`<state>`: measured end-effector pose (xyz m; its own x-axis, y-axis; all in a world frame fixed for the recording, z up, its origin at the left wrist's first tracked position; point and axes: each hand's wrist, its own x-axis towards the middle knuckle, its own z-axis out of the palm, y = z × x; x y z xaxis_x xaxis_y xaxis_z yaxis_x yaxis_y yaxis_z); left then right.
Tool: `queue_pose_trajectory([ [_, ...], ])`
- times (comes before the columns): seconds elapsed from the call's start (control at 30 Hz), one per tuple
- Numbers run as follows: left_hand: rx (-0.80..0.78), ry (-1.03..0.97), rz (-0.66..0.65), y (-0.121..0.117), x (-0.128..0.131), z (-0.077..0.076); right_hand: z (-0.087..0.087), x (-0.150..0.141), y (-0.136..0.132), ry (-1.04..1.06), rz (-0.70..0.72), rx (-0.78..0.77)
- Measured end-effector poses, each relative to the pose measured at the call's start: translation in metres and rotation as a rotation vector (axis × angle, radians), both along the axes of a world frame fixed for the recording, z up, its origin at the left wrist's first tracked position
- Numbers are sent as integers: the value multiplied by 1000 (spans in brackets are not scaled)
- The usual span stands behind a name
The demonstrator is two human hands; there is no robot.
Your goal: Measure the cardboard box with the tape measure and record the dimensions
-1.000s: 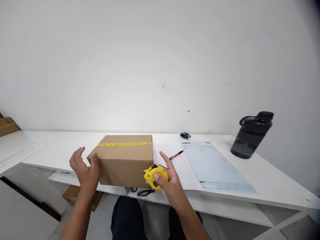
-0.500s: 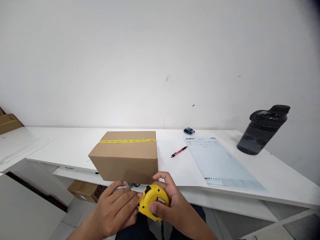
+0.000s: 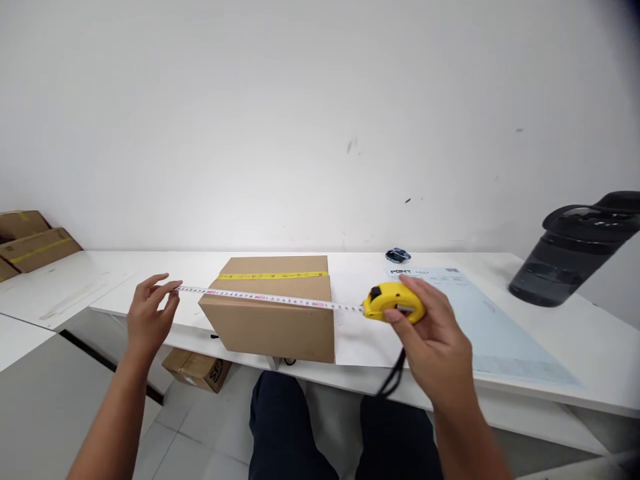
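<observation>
My right hand (image 3: 437,333) grips the yellow case of a tape measure (image 3: 395,301), from which a black wrist strap dangles. A white blade with numbers (image 3: 240,295) runs out leftward from the case. Its free end is pinched between the thumb and fingers of my left hand (image 3: 153,313), out past the box's left side. The blade stretches across the top of a brown cardboard box (image 3: 270,327) near its front edge; whether it touches the box I cannot tell. Yellow printed tape (image 3: 273,275) runs along the box's top.
A pale blue printed mailer (image 3: 500,320) and white paper (image 3: 360,340) lie right of the box. A dark shaker bottle (image 3: 570,253) stands at the right. A small dark blue item (image 3: 398,255) sits near the wall. More cartons (image 3: 40,248) are at far left, another (image 3: 197,369) below the desk.
My hands have moved up and apart, from close together at the desk's front edge to either side of the box. The blade has been drawn out between them. The view has shifted slightly.
</observation>
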<state>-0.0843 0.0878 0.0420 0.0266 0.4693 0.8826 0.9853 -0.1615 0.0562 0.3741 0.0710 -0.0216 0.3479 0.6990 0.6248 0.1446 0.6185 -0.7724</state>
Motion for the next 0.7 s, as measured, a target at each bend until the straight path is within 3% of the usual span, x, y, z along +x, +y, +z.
queue_pose_trajectory([
  [0.1,-169,-117,-40,12,-17,-14,2,7,22,-99,-102,-7],
  [0.2,-287,-128,-84,15,-24,-18,6,2,34,-191,-94,-7],
  [0.33,-481,-100,-191,10,-20,-2,14,-17,39,-290,-59,41],
  [0.47,-645,-94,-263,1,2,11,20,-33,41,-354,-41,111],
  [0.7,-596,-36,-206,0,20,3,17,-37,43,-342,-70,97],
])
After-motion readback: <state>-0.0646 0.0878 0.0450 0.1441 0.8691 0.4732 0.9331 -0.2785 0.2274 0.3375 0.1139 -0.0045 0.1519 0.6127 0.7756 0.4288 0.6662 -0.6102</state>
